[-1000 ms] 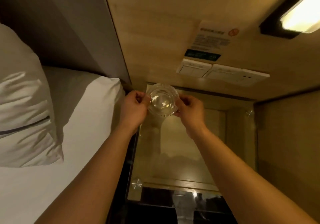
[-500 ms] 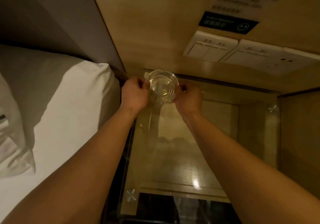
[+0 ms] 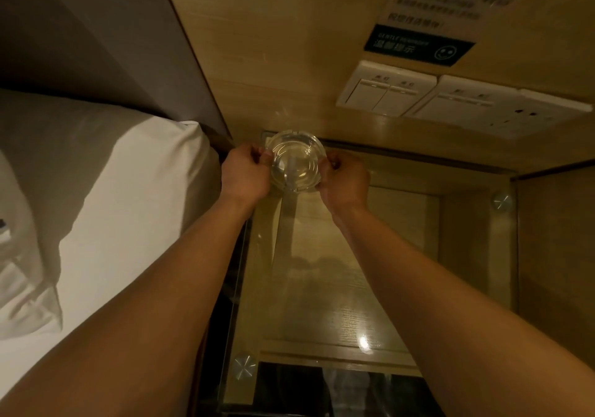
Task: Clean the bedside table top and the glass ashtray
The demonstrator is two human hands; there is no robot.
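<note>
A round clear glass ashtray sits at the far left corner of the bedside table, close to the wooden wall. My left hand grips its left rim and my right hand grips its right rim. The bedside table top is a glass sheet over pale wood, with round metal studs at its corners. Whether the ashtray rests on the glass or is held just above it I cannot tell. The ashtray looks empty.
A bed with white sheets lies directly left of the table, a pillow at the far left. White wall switches and a socket sit on the wooden wall above, under a dark sign. A wood panel bounds the right.
The ashtray and both hands have moved toward the far left corner of the table. My view has moved closer and lower, so the ceiling lamp is out of frame.
</note>
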